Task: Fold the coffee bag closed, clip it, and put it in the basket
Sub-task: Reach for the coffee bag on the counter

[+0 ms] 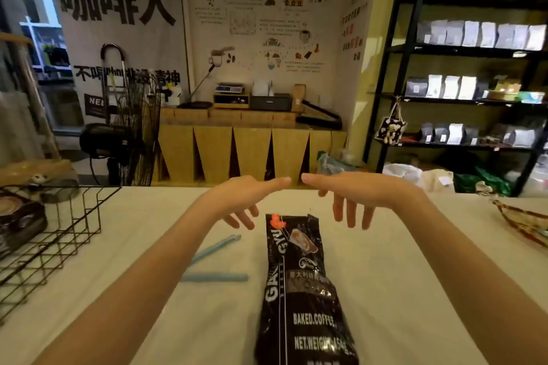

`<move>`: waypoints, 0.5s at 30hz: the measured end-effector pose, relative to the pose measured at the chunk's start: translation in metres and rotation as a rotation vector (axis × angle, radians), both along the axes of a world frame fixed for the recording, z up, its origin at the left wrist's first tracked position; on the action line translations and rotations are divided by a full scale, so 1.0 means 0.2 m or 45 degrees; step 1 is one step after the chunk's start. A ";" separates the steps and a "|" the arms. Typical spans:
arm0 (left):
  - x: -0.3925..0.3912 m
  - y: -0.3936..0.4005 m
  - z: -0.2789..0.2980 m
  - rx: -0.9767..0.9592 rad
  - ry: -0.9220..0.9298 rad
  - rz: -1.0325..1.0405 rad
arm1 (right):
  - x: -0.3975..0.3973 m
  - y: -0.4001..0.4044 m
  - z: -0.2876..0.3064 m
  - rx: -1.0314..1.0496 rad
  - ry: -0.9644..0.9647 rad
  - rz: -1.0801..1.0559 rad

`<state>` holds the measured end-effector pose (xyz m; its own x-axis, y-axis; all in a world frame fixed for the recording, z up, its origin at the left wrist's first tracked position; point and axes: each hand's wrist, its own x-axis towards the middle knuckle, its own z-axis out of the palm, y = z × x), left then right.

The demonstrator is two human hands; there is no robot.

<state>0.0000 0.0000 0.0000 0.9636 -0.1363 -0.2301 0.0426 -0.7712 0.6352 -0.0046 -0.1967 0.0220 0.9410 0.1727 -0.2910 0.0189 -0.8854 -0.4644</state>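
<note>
A black coffee bag (299,284) lies flat on the white table, its open top end pointing away from me. My left hand (243,201) and my right hand (353,195) hover just beyond that top end, fingers spread and hanging down, index fingertips nearly meeting above the bag. Neither hand holds anything. A light blue sealing clip (215,277) lies on the table left of the bag, under my left forearm, opened into two long arms. The black wire basket (59,234) stands at the table's left edge.
Dark packets (20,219) sit inside the basket. A woven tray (525,222) lies at the table's right edge. Beyond the table are a floor fan, a wooden counter and black shelves with bags.
</note>
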 end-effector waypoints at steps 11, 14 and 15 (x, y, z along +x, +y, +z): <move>-0.08 -0.01 -0.40 -0.202 0.322 -0.032 | -0.02 -0.04 -0.43 0.113 0.472 -0.099; -0.08 -0.02 -0.46 -0.271 0.324 -0.035 | -0.04 -0.03 -0.50 0.185 0.504 -0.068; -0.08 -0.03 -0.47 -0.292 0.339 -0.044 | -0.05 -0.03 -0.51 0.210 0.507 -0.059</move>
